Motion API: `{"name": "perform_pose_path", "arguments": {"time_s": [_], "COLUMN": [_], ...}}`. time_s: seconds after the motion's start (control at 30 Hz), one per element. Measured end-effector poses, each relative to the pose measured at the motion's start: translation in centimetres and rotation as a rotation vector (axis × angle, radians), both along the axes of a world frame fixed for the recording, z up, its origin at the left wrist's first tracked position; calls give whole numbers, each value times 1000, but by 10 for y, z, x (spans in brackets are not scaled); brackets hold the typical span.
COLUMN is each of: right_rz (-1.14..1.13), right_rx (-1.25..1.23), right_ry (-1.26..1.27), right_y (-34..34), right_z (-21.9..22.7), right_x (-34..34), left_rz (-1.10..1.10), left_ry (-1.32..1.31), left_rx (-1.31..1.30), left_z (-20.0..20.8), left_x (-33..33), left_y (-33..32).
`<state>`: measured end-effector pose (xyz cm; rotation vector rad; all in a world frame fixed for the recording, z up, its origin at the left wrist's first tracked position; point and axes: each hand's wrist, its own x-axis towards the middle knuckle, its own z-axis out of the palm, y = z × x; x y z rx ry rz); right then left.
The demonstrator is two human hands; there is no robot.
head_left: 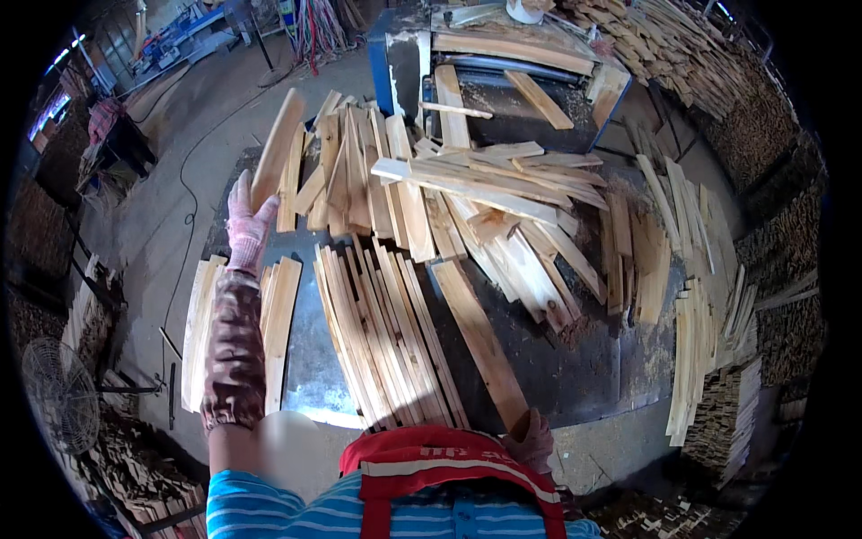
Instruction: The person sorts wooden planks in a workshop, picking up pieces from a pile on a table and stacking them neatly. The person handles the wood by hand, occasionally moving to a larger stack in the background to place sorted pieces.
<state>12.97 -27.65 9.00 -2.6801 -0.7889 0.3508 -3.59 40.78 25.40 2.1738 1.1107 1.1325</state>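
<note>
Red apron [431,447] and blue striped shirt [256,499] nearest the camera, desk [303,346] just beyond. Left hand [250,220], gloved, reaches out past the desk's left part; its fingers are partly spread, thumb apart, at the near end of a tilted board [280,148]. Contact likely, firm hold can't be told. Right hand [533,442], gloved, is at the near end of a long board [476,332] lying slantwise on the desk; fingers look curled, but the apron hides much, so grip can't be told.

Risks, as judged: tilted board could tip or slip, since the left fingers sit at one end only. Long board could knock the row of boards [382,332] beside it out of line if swung left. Loose crossing boards in the pile [485,184] could slide if one gets pulled from underneath. Splinters possible; edges look rough.

Around: the pile blocks the way to a blue-framed roller machine [494,97] at the far side. More boards [280,332] lie right of the left forearm. Caged fan [61,395] at left, cable [189,193] on floor, another person [117,135] well apart, stacked timber [714,427] at right.
</note>
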Motion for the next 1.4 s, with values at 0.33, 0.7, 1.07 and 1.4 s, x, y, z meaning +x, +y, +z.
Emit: {"name": "perform_pose_path", "arguments": {"time_s": [0.33,0.7,1.07,1.4], "right_rz": [151,639,282,271], "right_rx": [-41,60,405,310], "right_ry": [703,262,378,208], "right_y": [-10,212,463,535], "right_z": [23,-37,-86,-47], "right_x": [23,98,161,184], "left_rz": [-525,-278,-347,-341], "left_ry": [553,775,1219,620], "left_rx": [-474,-75,162,323], "left_z": [-127,-144,-179,-173], "left_x": [63,186,259,238], "left_y": [-136,-103,4,25]}}
